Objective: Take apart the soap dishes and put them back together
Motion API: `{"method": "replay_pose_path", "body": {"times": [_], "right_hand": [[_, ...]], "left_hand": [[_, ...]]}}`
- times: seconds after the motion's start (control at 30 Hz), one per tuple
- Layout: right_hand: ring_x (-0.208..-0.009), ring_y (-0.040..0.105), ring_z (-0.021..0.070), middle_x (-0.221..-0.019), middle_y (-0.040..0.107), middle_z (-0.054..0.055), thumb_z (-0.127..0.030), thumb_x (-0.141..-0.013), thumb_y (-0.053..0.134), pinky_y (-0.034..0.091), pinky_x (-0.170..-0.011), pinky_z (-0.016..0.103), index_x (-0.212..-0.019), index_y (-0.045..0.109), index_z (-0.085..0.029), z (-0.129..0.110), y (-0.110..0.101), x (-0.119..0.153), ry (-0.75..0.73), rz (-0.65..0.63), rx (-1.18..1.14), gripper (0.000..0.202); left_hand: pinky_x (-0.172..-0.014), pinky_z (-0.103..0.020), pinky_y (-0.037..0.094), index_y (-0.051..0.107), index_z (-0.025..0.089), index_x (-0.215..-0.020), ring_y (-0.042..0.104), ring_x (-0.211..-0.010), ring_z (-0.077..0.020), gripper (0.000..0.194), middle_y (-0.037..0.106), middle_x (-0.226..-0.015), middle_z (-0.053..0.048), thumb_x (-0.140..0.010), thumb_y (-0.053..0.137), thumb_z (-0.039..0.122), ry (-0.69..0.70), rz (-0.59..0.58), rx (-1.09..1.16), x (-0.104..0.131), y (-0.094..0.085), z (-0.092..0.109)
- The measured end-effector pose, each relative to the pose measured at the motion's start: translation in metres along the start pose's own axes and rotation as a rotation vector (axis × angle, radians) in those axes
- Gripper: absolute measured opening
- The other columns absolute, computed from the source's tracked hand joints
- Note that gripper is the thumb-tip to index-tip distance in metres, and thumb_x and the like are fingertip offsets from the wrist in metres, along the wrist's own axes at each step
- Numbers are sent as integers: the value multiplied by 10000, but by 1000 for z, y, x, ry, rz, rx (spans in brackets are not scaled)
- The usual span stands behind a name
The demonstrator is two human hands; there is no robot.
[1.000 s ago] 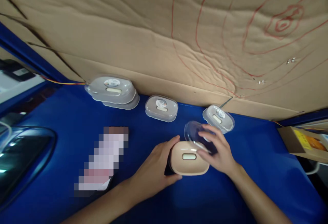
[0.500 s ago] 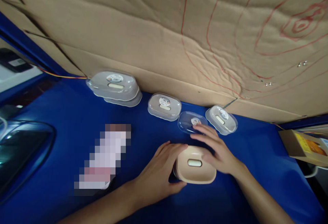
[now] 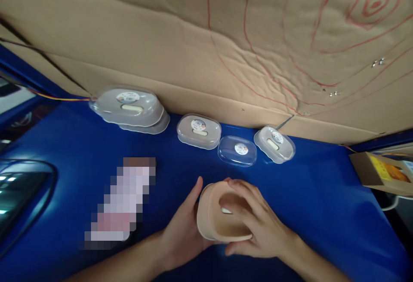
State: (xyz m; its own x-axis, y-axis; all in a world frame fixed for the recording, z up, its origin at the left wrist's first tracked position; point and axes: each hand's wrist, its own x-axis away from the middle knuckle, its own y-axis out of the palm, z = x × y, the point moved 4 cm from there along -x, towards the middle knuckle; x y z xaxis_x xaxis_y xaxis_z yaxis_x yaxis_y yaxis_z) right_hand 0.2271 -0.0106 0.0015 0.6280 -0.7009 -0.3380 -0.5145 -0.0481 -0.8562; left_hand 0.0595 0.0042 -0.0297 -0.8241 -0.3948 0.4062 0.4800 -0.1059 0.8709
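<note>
Between my hands is a peach, rounded plastic box (image 3: pixel 209 213) without a lid, tilted above the blue table. A small whitish piece shows partly inside its hollow. My left hand (image 3: pixel 182 230) cups the box's left side, thumb up along the wall; its other fingers are hidden behind and beneath. The right hand (image 3: pixel 261 222) grips the box's right side, its fingers reaching over the rim into the hollow and its thumb at the near edge. Just beyond lies a clear plastic lid (image 3: pixel 237 155) with a round sticker.
Along the cardboard wall (image 3: pixel 155 45) stand clear-lidded greyish boxes: a stacked group (image 3: pixel 135 116) at left, one box (image 3: pixel 206 138) in the middle and another box (image 3: pixel 280 151) at right. A blurred-out flat object (image 3: pixel 121 200) lies left. A cardboard box (image 3: pixel 371 170) sits at the right edge.
The peach box has been tilted and shifted slightly left. My right hand has come from over its right rim to grip it; my left has moved from its top edge to cup its side.
</note>
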Motion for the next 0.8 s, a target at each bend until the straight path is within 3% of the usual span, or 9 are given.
{"method": "replay_pose_path", "body": {"times": [0.1, 0.23, 0.4, 0.5, 0.63, 0.73, 0.8], "right_hand": [[-1499, 396, 361, -1543, 461, 195, -742, -996, 486, 440, -1180, 532, -1448, 527, -184, -2, 4, 3, -19, 35, -1, 719], [-1490, 407, 369, -1610, 345, 198, -744, -1023, 392, 452, -1172, 532, -1462, 517, -180, 3, 2, 7, 16, 100, -44, 726], [-1479, 437, 398, -1610, 376, 189, -659, -1028, 486, 452, -1164, 560, -1499, 511, -209, 27, -17, 13, 148, 193, -1, 652], [-1476, 462, 401, -1592, 449, 180, -547, -1001, 610, 461, -1157, 569, -1512, 505, -241, 47, -24, 16, 233, 178, 18, 605], [-1483, 470, 387, -1587, 494, 159, -475, -966, 704, 459, -1160, 572, -1473, 539, -270, 65, -20, 20, 279, 62, 74, 572], [-1497, 453, 382, -1628, 453, 162, -494, -969, 709, 445, -1171, 582, -1469, 542, -265, 68, -18, 21, 266, 56, 98, 575], [-1505, 445, 380, -1645, 433, 167, -526, -977, 692, 438, -1180, 583, -1488, 529, -259, 67, -17, 22, 257, 65, 88, 599]], "left_hand": [[-1049, -399, 516, 616, 199, -1458, 650, -1338, -313, 904, 738, -1365, -124, -933, 318, 871, -38, -38, 36, 2, 5, -3], [-981, -410, 553, 636, 194, -1428, 699, -1246, -321, 821, 775, -1278, -115, -957, 369, 812, 2, 30, 68, 2, 5, -1], [-910, -463, 596, 662, 223, -1389, 734, -1139, -327, 674, 785, -1235, -91, -1017, 373, 706, 60, 88, 10, -1, 2, 8], [-860, -396, 589, 675, 247, -1349, 734, -1076, -282, 563, 787, -1204, -62, -1027, 434, 640, 149, 262, -295, 1, -8, 18], [-766, -332, 551, 685, 261, -1285, 714, -872, -222, 480, 788, -1000, -37, -1059, 415, 586, 268, 431, -943, 11, -12, 32], [-971, -428, 529, 677, 246, -1310, 693, -1096, -277, 443, 749, -1219, -101, -1065, 442, 530, 469, 475, -1457, 20, -3, 39], [-1071, -550, 474, 633, 214, -1395, 620, -1257, -375, 594, 667, -1397, -167, -977, 580, 633, 556, 440, -1753, 22, 4, 35]]}}
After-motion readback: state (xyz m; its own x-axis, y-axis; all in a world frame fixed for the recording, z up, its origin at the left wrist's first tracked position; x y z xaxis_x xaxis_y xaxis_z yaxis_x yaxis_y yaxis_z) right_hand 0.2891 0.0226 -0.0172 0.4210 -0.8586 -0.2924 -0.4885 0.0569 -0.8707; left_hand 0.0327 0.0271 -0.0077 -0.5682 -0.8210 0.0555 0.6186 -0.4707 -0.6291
